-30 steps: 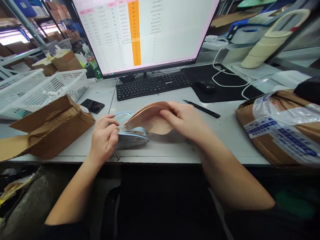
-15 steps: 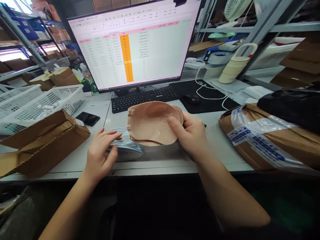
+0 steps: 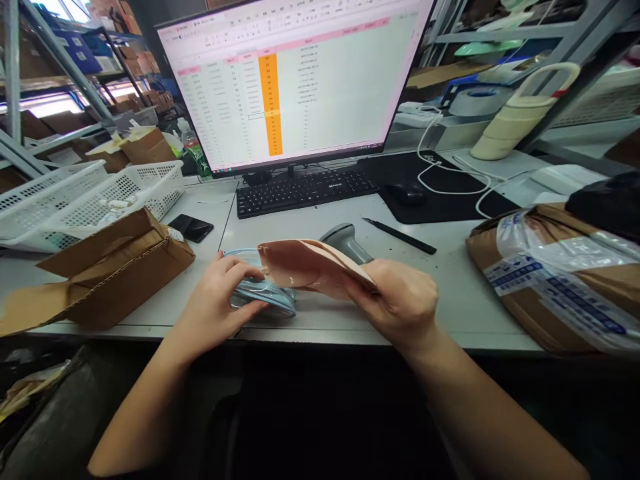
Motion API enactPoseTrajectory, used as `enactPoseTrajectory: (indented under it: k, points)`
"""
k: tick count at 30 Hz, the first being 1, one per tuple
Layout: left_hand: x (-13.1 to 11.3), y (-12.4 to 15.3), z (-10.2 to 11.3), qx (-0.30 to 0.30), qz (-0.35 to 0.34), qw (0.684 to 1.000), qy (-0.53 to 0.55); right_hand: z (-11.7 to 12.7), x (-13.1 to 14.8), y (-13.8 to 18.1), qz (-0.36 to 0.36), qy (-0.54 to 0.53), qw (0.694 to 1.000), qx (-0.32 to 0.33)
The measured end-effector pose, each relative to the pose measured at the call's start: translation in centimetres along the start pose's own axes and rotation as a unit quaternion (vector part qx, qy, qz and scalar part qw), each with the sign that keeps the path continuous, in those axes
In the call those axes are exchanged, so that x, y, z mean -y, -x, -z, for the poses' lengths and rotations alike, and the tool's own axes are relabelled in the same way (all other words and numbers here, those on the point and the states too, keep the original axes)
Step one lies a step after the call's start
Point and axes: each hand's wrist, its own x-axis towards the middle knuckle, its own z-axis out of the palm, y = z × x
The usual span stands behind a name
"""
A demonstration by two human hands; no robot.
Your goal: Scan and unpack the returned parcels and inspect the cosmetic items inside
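My right hand [image 3: 400, 300] is closed on a beige stick-on bra [image 3: 305, 267], its glossy inner side partly showing. The cups are held nearly edge-on above the desk, their free end pointing left. Fingers and thumb of my left hand [image 3: 215, 300] close around the left end of a clear pouch with pale blue edging [image 3: 273, 293], which lies near the desk's front edge. The left fingertips come close to the bra's free end; whether they touch it I cannot tell.
Behind the bra lie a grey barcode scanner [image 3: 345, 241] and a black craft knife [image 3: 400, 235]. A keyboard [image 3: 305, 192], mouse [image 3: 407, 193] and monitor [image 3: 340, 87] stand farther back. An open carton [image 3: 125, 273], phone [image 3: 191, 228] and white baskets [image 3: 130, 193] are left; a taped parcel [image 3: 545, 280] is right.
The bra has tipped from facing me to nearly edge-on and dropped slightly. My left hand has moved right and taken hold of the pouch. The scanner and craft knife have come into view.
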Motion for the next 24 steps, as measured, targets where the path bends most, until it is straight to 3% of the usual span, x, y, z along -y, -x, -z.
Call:
enactPoseTrajectory:
  k: [8,12,15,18,21,24]
  points:
    - [0.8,-0.4,-0.5,-0.048,0.015,0.999,0.011,1.4,1.3,0.8,-0.019,0.019,0.999,0.032]
    - [0.7,-0.4,-1.3,-0.088,0.023,0.996,0.002,1.4,1.9,0.2,-0.013,-0.039,0.995,0.093]
    - [0.7,-0.2,-1.5,-0.111,0.027,0.993,0.001,1.2,2.1,-0.2,-0.003,-0.073,0.992,0.103]
    - [0.9,-0.1,-1.5,-0.108,0.021,0.994,0.003,0.8,2.0,-0.1,-0.034,-0.101,0.99,0.092]
    - [1.1,-0.1,-1.6,-0.105,0.002,0.994,0.003,0.2,1.7,0.0,-0.07,-0.149,0.978,0.124]
    - [1.2,0.0,-1.9,-0.103,-0.031,0.994,-0.025,-0.3,0.7,-0.4,-0.141,-0.21,0.959,0.131]
